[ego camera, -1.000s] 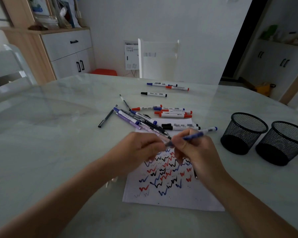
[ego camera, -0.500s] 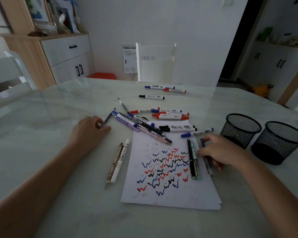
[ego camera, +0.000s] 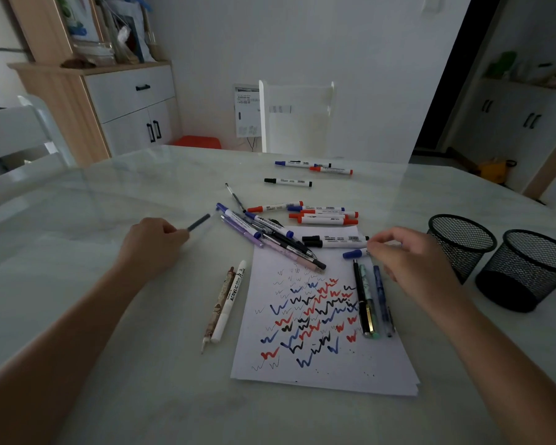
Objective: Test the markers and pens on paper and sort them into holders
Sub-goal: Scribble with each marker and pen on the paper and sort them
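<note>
The pale marble table (ego camera: 109, 316) carries a white paper stack (ego camera: 334, 374) scribbled with red, blue and black zigzags. A black wire-mesh holder (ego camera: 461, 242) and its twin (ego camera: 527, 271) stand just right of it. The left hand (ego camera: 154, 248) grips a dark grey pen (ego camera: 199, 222) by one end — its long axis runs up-right, towards the marker pile (ego camera: 270, 229). The right hand (ego camera: 411, 261), half-curled, reaches a blue-capped white marker (ego camera: 355, 253) lying crosswise at the paper's far edge, cap leftward — whether the fingers pinch it, I cannot tell.

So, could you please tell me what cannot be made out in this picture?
Head view:
pen in the left hand: motion-blurred, its rear hidden in the fist.
blue-capped marker: barrel hidden by the right hand; whether it is gripped is unclear.
mesh holders: insides too dark to judge.
</note>
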